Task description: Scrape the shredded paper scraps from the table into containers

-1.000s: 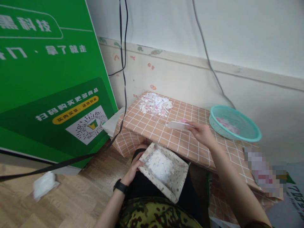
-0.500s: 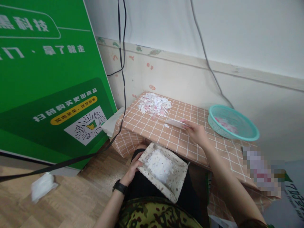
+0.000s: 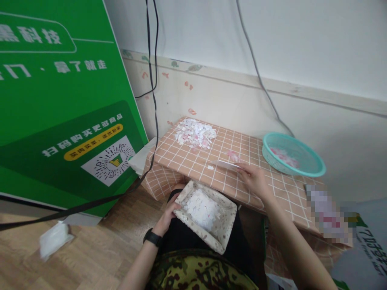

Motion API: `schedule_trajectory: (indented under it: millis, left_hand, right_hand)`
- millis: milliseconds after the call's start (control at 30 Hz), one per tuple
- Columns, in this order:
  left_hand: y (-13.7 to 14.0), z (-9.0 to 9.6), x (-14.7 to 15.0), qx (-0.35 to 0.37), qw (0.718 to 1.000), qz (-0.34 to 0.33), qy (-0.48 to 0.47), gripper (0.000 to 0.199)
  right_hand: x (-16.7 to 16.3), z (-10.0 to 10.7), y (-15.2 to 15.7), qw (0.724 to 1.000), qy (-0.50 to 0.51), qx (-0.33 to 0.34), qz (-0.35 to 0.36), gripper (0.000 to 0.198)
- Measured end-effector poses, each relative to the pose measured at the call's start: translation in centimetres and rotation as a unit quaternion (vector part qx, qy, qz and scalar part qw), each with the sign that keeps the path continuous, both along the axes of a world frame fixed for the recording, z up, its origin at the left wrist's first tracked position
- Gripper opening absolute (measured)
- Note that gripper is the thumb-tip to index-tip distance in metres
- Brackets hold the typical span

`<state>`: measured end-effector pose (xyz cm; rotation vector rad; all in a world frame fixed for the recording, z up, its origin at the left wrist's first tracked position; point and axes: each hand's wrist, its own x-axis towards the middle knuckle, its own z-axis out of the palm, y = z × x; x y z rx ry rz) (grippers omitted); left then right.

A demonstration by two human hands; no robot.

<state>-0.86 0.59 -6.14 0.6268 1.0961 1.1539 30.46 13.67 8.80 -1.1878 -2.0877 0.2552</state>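
My left hand [image 3: 169, 215] grips the near-left side of a speckled open box [image 3: 225, 223] on my lap, fingers closed on its rim. White paper scraps [image 3: 201, 207] lie heaped inside it. Over the table, my right hand [image 3: 252, 177] pinches the end of a thin, flat white card [image 3: 225, 164], held low near the tablecloth. One small white scrap [image 3: 210, 167] lies by the card's far end. Just behind the card is a small pinkish patch of scraps [image 3: 233, 155]. A larger pile of white and pink paper pieces [image 3: 196, 133] covers the table's back left.
A turquoise plastic basket [image 3: 314, 167] with pink and white bits stands on the table's right. Near it lies a blurred-out flat item [image 3: 325, 215]. Black cables [image 3: 155, 100] hang at the left, before a green panel [image 3: 60, 92]. A white bag [image 3: 55, 239] lies on the floor.
My right hand has drawn the card toward the table's front edge, and the pinkish scraps behind it now show. My left hand keeps its grip on the box.
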Motion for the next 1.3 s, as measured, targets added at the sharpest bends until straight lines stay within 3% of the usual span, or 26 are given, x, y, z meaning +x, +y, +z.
schedule_trajectory:
  millis: [133, 333, 600, 900, 1100, 1300]
  left_hand:
    - [0.1, 0.3, -0.1, -0.035, 0.998, 0.039, -0.023, 0.05]
    - [0.6, 1.5, -0.5, -0.079, 0.992, 0.079, -0.054, 0.027]
    - [1.1, 3.1, -0.8, -0.089, 0.99, 0.092, -0.05, 0.028]
    - [1.0, 4.1, -1.0, -0.06, 0.994, 0.073, -0.052, 0.039]
    - [1.0, 4.1, -1.2, -0.057, 0.994, 0.071, -0.061, 0.039]
    - [0.9, 2.5, -0.4, -0.064, 0.994, 0.061, -0.066, 0.04]
  right_hand:
    - [-0.8, -0.2, -1.7, 1.0, -0.018, -0.006, 0.001, 0.028]
    - [-0.8, -0.2, -4.2, 0.999, -0.02, -0.01, 0.034, 0.028]
    - [-1.7, -0.1, -7.5, 0.996, -0.017, -0.027, 0.08, 0.031]
    - [-1.4, -0.3, -7.2, 1.0, -0.022, -0.012, -0.013, 0.028]
    - [-2.4, 0.2, -7.2, 0.999, -0.024, -0.028, 0.027, 0.027]
    - [-8.3, 0.3, -5.2, 0.998, -0.036, 0.027, 0.031, 0.035]
